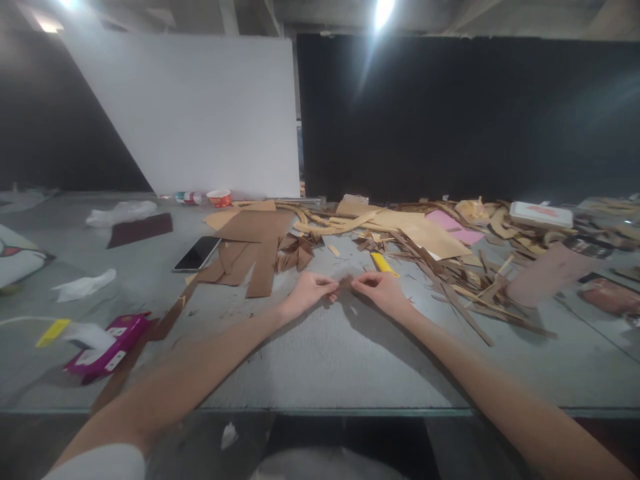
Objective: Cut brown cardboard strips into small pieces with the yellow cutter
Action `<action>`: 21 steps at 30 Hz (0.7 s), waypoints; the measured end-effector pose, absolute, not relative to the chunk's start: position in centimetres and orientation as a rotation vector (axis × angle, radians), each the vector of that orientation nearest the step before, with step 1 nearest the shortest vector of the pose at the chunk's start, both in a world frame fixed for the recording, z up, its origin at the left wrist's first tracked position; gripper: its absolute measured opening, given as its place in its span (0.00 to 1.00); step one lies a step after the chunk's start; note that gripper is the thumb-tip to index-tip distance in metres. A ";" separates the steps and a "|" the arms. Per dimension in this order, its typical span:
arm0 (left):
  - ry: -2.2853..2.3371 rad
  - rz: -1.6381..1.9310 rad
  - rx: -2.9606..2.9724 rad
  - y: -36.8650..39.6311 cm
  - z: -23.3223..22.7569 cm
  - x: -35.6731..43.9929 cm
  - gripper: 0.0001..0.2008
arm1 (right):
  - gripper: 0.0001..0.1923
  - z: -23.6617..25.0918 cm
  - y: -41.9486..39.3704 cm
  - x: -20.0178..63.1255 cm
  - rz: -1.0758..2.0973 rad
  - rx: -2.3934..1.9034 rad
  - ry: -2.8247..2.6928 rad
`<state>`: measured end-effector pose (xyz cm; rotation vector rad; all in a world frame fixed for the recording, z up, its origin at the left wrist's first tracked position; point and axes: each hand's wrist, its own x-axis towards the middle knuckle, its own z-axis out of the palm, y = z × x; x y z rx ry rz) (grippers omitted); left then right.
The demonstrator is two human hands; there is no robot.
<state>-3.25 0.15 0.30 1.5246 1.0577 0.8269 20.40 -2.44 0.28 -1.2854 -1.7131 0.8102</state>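
Note:
Between my two hands, just above the grey table, is a small brown piece (345,283) that looks like leather or card. My left hand (313,291) pinches its left end between thumb and fingertips. At the right end, my right hand (379,290) closes thumb and forefinger on it. Just beyond my right hand lies a yellow tool handle (384,263), perhaps a cutter; its blade does not show. Small cut brown pieces (299,252) are heaped past my left hand, next to larger brown sheets (261,270).
A phone (198,254) and a purple power strip (110,347) with a plugged-in charger lie left. Strips and offcuts (465,300) spread on the right, near a pink tumbler (547,273) and a white box (541,214). The table's glass edge (320,411) runs in front of me.

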 end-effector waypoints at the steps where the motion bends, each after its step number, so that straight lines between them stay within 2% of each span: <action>1: 1.054 0.821 1.532 0.1 0.3 -3.3 0.24 | 0.17 0.3 -2.4 20.4 0.835 -1.308 -1.696; 8: 1.019 0.786 1.545 0.2 -0.3 -3.3 0.25 | 0.17 -0.2 -2.1 20.2 0.884 -1.403 -1.619; 21: 1.081 0.900 1.666 -0.6 -0.5 -3.0 0.16 | 0.17 -0.2 -2.4 19.7 0.937 -1.405 -1.468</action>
